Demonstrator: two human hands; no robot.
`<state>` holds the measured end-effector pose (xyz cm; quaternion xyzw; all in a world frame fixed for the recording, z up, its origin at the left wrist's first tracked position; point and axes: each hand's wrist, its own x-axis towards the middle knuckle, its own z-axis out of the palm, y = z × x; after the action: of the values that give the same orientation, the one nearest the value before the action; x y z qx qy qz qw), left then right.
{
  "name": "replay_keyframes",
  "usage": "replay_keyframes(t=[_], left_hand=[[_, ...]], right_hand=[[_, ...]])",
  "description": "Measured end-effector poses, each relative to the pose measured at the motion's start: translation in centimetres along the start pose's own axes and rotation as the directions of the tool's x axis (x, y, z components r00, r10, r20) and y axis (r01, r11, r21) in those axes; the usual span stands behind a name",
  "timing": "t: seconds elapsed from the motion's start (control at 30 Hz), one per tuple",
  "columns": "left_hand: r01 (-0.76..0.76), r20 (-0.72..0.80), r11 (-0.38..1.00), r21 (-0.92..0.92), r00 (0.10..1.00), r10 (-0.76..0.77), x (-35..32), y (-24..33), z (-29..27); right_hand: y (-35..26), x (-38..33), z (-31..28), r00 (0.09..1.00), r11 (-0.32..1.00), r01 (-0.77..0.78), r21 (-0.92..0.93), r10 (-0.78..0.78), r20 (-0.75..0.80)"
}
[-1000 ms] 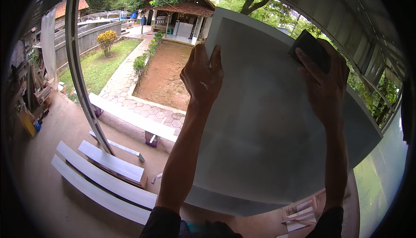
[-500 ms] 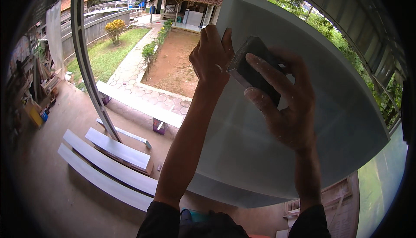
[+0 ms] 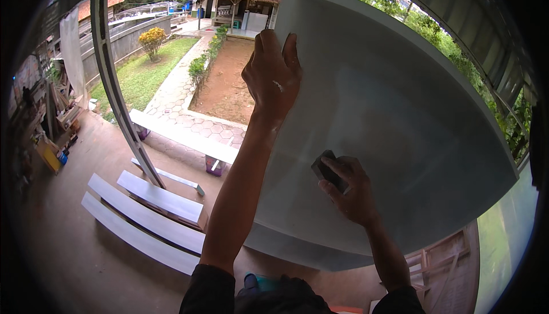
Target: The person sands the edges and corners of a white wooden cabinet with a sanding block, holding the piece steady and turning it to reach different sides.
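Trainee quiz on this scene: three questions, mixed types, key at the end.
1. Multiple choice: where does the bare left hand grip the large, broad grey panel?
A) centre
B) lower right corner
C) upper left edge

2. True or false: the bare right hand is empty.

3. Fill in: in the picture, the left hand is ____ (higher/lower) than the right hand.

Key:
1. C
2. False; it holds a dark grey, angular block in its fingers.
3. higher
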<state>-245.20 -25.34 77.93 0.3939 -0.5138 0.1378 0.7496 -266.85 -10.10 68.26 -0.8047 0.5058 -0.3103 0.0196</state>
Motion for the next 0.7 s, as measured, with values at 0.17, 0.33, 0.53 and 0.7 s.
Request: replay_keyframes(t=[0.17,0.33,0.53,0.7], left_hand=[[-0.034,-0.001,0.999,0.034,0.999,0.034,0.1,-0.2,0.0],[-0.025,-0.005,1.000,-0.016,1.000,0.025,0.1,-0.4,-0.2],[-0.038,-0.007,0.999,0.025,0.999,0.038,-0.1,-0.8,-0.2],[0.012,0.012,0.998,-0.054,1.000,-0.012,-0.1,-0.8,-0.5]], right_hand=[[0.4,1.8,-4.1,0.982,0.566,-0.186,0.803,0.123,0.140],[-1.0,3.1,-5.9,0.987,0.188,-0.159,0.969,-0.005,0.162],[-3.6,3.7,-11.6,0.908,0.920,0.326,0.216,-0.241,-0.343],[-5.5,6.7,-17.7,0.619,0.722,0.076,-0.688,-0.574,-0.535]])
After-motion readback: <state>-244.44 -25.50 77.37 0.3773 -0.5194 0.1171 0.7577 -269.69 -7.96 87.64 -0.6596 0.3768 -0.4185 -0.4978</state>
